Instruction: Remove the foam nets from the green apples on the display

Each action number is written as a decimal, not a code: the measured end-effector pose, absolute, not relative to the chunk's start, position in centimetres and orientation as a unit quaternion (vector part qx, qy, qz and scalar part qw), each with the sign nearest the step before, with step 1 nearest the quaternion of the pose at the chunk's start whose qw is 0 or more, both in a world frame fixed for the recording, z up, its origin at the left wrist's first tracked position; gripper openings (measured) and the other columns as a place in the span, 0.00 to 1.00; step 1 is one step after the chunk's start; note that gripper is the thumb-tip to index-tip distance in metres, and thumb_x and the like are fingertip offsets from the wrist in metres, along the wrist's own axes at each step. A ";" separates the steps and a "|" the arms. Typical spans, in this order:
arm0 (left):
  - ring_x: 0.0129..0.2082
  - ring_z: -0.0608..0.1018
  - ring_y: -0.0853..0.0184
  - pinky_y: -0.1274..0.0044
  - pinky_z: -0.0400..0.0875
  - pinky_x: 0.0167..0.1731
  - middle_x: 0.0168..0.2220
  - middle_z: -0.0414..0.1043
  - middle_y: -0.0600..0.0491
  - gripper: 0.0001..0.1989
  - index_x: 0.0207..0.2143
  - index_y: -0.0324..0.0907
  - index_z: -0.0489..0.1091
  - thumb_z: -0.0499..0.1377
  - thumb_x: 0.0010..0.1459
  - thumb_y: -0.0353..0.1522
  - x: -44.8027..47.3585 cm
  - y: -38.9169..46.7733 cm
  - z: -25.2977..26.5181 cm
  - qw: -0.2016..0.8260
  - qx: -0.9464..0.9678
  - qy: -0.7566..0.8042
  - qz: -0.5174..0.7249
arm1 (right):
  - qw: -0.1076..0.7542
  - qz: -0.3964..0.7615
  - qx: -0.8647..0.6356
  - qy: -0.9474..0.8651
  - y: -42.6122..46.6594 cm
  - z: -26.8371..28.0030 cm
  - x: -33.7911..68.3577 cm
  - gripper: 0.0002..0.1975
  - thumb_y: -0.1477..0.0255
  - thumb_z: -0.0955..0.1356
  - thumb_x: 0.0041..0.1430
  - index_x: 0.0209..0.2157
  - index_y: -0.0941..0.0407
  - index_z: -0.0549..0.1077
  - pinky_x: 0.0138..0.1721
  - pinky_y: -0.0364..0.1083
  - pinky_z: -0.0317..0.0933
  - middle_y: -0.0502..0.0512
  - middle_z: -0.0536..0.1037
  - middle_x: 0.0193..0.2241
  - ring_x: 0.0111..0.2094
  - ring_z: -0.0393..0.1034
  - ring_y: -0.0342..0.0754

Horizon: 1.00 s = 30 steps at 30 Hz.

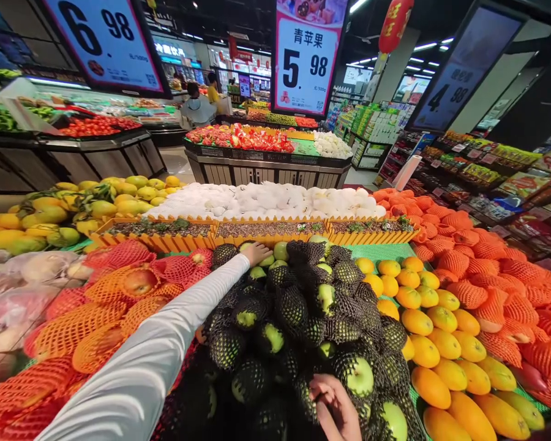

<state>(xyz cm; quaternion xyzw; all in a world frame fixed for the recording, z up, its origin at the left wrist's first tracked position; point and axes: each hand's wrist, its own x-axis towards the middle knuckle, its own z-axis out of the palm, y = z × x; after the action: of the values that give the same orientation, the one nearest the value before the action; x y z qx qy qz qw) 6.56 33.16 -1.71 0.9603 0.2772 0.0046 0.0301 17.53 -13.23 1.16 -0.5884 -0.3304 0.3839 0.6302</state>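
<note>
My left hand (257, 253), in a white sleeve, reaches to the back of a heap of green apples. Its fingers are stretched over bare apples there, and a green apple (281, 251) lies just right of the fingertips. At the bottom centre, my right hand (337, 405) is over the front of the heap, its fingers bent and the thumb apart from them. Left of its fingertips is an apple in black foam netting (305, 397); I see no clear grip on it. A netted green apple (360, 376) shows its bare top just right of this hand.
Yellow mangoes (443, 340) lie to the right, beside fruit in orange-red nets (500, 275). Left are apples in orange nets (82, 324). A yellow planter fence (270, 236) runs behind the heap, with white-wrapped fruit (266, 199) beyond. Price screens (307, 67) hang above.
</note>
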 end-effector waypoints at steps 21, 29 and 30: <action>0.52 0.73 0.54 0.59 0.66 0.56 0.51 0.70 0.47 0.37 0.53 0.40 0.63 0.69 0.44 0.46 -1.0 14.0 11.5 0.130 0.786 0.476 0.374 | 0.483 0.113 -0.594 -0.633 -11.5 10.9 23.3 0.12 0.71 0.67 0.63 0.49 0.54 0.71 0.50 0.50 0.65 0.58 0.73 0.47 0.50 0.67 0.50; 0.48 0.77 0.47 0.58 0.71 0.52 0.43 0.77 0.43 0.51 0.55 0.43 0.67 0.65 0.31 0.62 -2.1 -5.8 7.5 0.650 0.410 0.447 0.459 | 0.386 0.084 -0.675 -0.623 -2.8 10.0 33.1 0.33 0.56 0.75 0.46 0.50 0.60 0.71 0.50 0.62 0.62 0.61 0.77 0.37 0.43 0.69 0.59; 0.48 0.77 0.46 0.57 0.71 0.51 0.42 0.77 0.42 0.51 0.55 0.44 0.68 0.64 0.31 0.62 -2.5 -8.0 6.4 0.673 0.393 0.439 0.447 | 0.379 0.106 -0.681 -0.618 -2.5 10.0 33.5 0.30 0.56 0.75 0.44 0.46 0.60 0.73 0.45 0.59 0.64 0.58 0.76 0.31 0.37 0.70 0.56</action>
<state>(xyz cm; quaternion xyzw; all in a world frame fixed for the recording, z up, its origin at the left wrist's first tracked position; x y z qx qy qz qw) -2.51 -8.00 6.37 0.3929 0.4390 0.4466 0.6734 33.51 -2.54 10.03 -0.6808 -0.6181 0.1055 0.3787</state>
